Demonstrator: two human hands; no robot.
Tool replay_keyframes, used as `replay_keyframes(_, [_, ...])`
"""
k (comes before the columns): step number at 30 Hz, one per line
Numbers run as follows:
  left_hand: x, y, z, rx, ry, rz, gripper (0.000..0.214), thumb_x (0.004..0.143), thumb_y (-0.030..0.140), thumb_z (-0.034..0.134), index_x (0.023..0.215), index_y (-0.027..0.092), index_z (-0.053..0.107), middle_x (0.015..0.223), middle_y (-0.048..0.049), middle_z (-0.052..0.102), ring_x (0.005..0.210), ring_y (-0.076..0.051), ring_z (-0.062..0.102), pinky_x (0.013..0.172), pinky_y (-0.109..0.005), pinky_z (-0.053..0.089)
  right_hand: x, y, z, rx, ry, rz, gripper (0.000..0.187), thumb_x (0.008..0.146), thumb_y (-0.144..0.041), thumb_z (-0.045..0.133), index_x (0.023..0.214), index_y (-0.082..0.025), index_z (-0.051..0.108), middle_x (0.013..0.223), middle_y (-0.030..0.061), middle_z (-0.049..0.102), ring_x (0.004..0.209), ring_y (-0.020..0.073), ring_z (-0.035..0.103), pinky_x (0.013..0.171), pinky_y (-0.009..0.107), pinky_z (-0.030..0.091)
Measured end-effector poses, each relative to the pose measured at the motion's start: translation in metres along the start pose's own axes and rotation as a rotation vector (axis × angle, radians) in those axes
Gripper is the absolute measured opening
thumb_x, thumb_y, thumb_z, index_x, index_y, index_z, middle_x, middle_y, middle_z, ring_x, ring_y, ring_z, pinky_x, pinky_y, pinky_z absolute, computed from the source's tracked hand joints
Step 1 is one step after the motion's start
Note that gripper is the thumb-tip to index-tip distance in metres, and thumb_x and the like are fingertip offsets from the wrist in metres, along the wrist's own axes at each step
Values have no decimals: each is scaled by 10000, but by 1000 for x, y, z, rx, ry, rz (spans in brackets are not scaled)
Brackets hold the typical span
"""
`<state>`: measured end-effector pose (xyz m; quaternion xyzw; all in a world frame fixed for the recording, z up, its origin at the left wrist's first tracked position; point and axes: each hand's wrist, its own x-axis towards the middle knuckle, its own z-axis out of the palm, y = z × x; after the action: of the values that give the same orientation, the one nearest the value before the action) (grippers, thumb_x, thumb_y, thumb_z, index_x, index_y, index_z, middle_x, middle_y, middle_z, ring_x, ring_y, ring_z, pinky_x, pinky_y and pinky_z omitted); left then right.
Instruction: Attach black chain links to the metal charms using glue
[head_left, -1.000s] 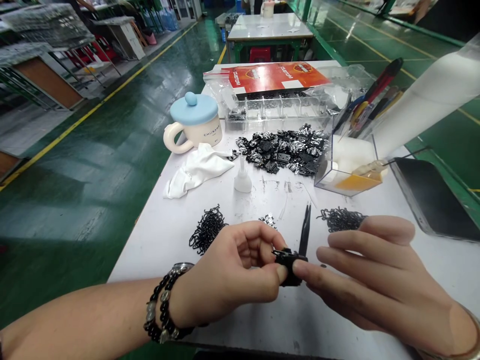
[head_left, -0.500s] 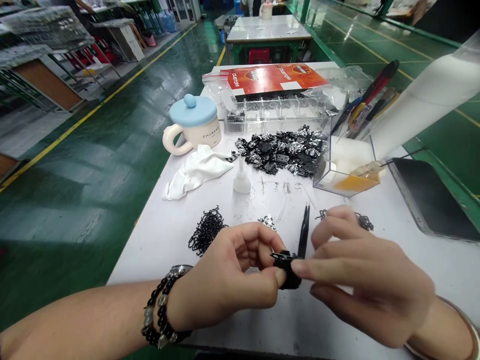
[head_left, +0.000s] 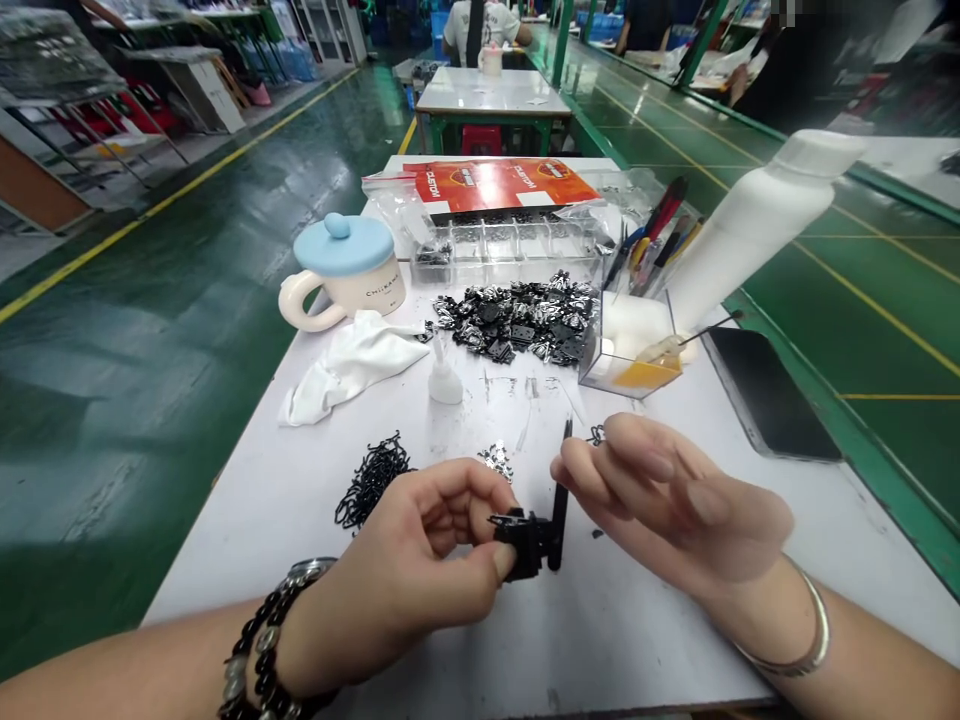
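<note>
My left hand (head_left: 420,565) is closed, pinching a small black plastic part (head_left: 521,542) between thumb and forefinger just above the white table (head_left: 300,490). My right hand (head_left: 664,495) hovers to the right of the part with its fingers stretched out towards the left, not touching it; nothing shows in it. Black tweezers (head_left: 559,500) lie on the table right behind the part, between the two hands. A few small black hooks (head_left: 596,434) show just past my right fingertips.
A pile of black hooks (head_left: 371,480) and tiny silver bits (head_left: 496,458) lie ahead left. Further back: white cloth (head_left: 352,365), lidded mug (head_left: 345,270), small white nozzle (head_left: 445,380), heap of black parts (head_left: 517,320), clear pen box (head_left: 630,350), white bottle (head_left: 750,225), dark tablet (head_left: 769,395).
My right hand has let go of the black part and drawn back up and right. The left hand keeps holding it. The view has tilted up and shifted.
</note>
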<state>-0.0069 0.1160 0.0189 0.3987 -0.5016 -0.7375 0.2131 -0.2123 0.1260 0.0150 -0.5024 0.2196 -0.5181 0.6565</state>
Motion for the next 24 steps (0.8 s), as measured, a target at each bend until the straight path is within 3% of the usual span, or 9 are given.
replay_keyframes(5, [1,2,3,7,42,-46,172,666,156,688,794,162,573,662,29,531,597,-79,461,559,-174,383,1,1,1,134,17,-28,346,616,-308,653,644,-222,319,334,-78,148,470,136,235,486,277,208])
replay_keyframes(11, [3,1,4,20,47,-27,177,646,161,705,778,160,587,653,25,527,591,-84,469,559,-179,399,0,0,2,124,50,-24,290,659,-305,620,625,-223,344,321,-73,165,468,139,231,506,289,204])
replay_keyframes(24, [1,5,6,7,73,-42,176,644,184,716,758,163,584,632,32,513,585,-80,463,555,-164,395,1,2,0,118,59,-50,346,650,-288,629,609,-217,293,323,-79,160,471,135,229,502,284,207])
